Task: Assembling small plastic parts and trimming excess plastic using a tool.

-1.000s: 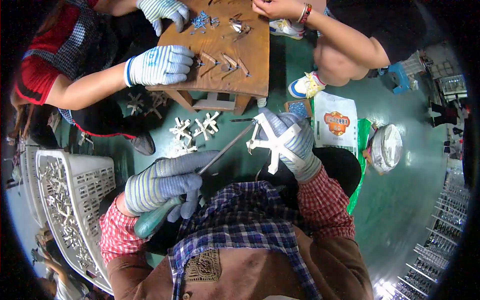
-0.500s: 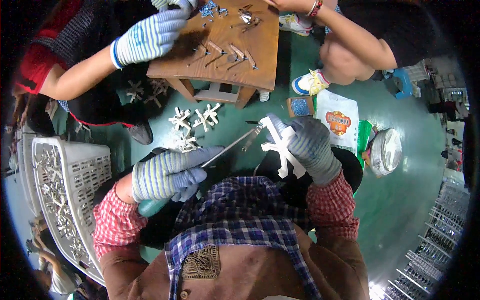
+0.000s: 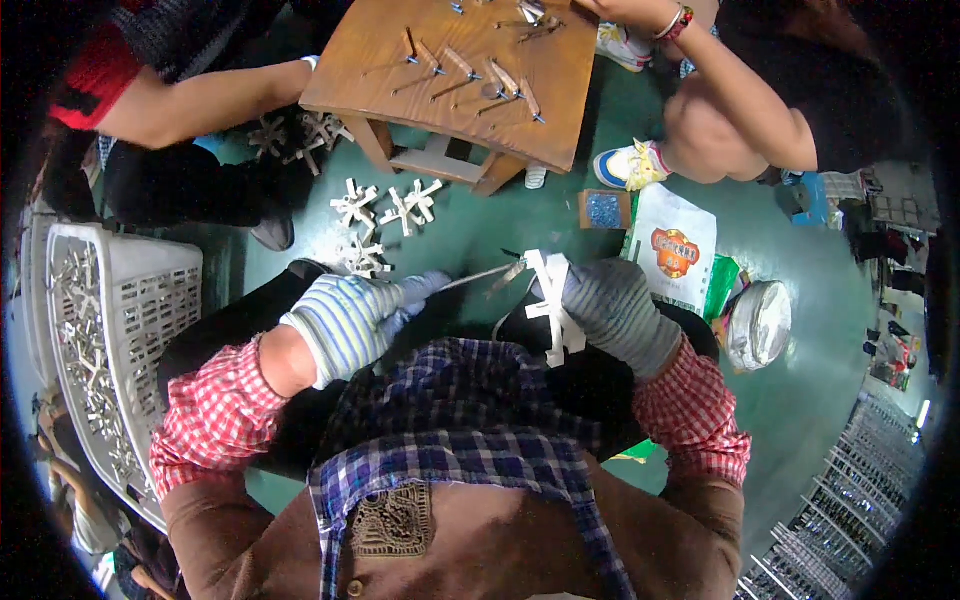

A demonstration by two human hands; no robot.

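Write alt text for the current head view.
The gloved left hand holds a thin metal tool toward a white branched part in the gloved right hand. Ahead stands a wooden table; at left, a white basket.

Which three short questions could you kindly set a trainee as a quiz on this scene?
1. Multiple choice: What does the right hand hold?
A) a shoe
B) a white piece
C) a basket

2. True or false: The basket stands left of the left hand.

3. Short answer: What does the left hand hold?

Key:
1. B
2. True
3. A tool with a thin metal shaft
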